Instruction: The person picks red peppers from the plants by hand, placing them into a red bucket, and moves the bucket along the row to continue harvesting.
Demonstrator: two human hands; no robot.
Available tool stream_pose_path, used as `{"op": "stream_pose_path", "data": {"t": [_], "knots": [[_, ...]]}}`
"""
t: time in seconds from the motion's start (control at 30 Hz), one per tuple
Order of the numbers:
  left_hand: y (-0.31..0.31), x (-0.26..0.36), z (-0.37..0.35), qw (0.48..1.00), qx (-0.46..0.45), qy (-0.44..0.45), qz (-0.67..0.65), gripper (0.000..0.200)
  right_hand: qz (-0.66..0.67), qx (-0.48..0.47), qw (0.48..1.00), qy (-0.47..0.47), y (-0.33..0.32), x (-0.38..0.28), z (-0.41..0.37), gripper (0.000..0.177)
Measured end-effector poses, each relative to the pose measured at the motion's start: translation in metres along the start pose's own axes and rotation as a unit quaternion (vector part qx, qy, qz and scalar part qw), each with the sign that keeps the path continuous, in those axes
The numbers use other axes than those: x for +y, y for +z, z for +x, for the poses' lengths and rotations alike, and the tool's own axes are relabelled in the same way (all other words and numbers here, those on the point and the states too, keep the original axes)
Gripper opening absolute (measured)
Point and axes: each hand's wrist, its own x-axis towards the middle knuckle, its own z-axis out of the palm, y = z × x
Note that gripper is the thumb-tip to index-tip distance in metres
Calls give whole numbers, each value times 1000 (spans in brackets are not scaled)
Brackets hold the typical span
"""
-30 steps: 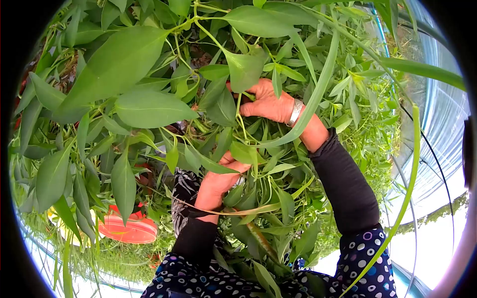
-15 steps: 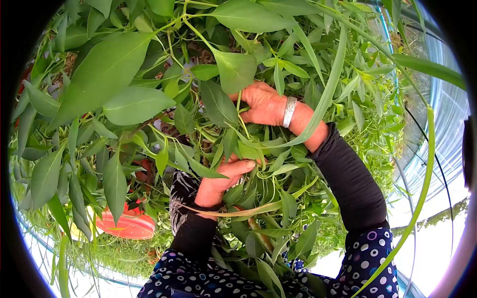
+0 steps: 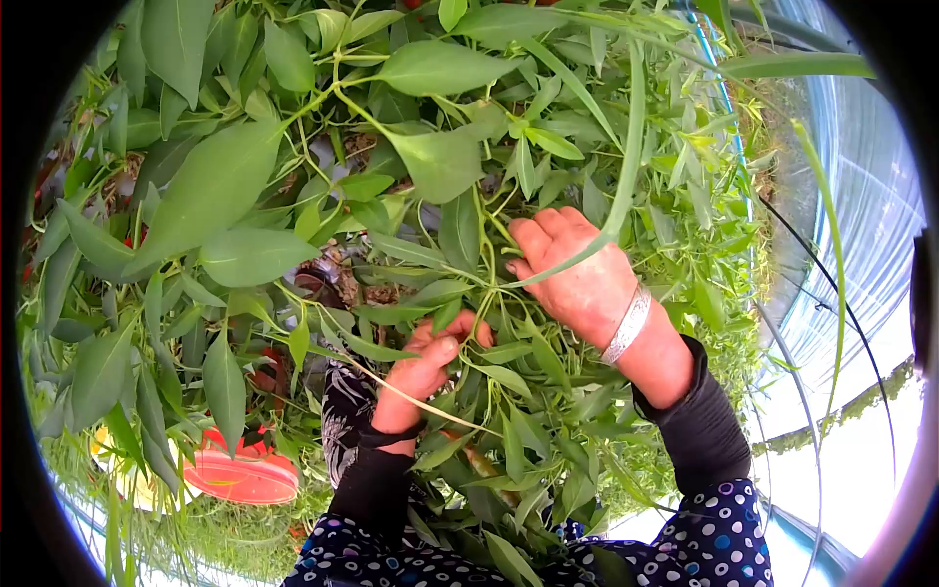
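Running roughly upright between the two hands, a green stem point(image 3: 482, 235) lies just to the left of the right hand point(image 3: 577, 279), which is nearer to it than the left hand point(image 3: 430, 362). The right grip is partly curled, fingertips toward the stem; whether it pinches anything I cannot tell. Lower down and left of the stem, the left grip is bent inward among the leaves point(image 3: 504, 380), its thumb near the forefinger, any hold unclear. A silver bracelet point(image 3: 629, 323) circles the right wrist.
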Motion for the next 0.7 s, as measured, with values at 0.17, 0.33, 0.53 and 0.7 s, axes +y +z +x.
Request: {"op": "stream_pose_path", "data": {"t": [0.17, 0.33, 0.53, 0.7], "knots": [[13, -10, 4, 995, 73, 18, 67, 61, 38, -80, 996, -15, 0, -23, -30, 13], [6, -26, 6, 987, 146, -28, 59, 70, 6, -104, 994, -6, 1, -34, -45, 15], [32, -15, 13, 962, 256, 28, 89, 26, -59, -164, 983, -57, 3, -46, -51, 27], [38, -13, 7, 946, 288, 52, 137, 25, 3, -95, 990, -100, 6, -43, -54, 24]]}}
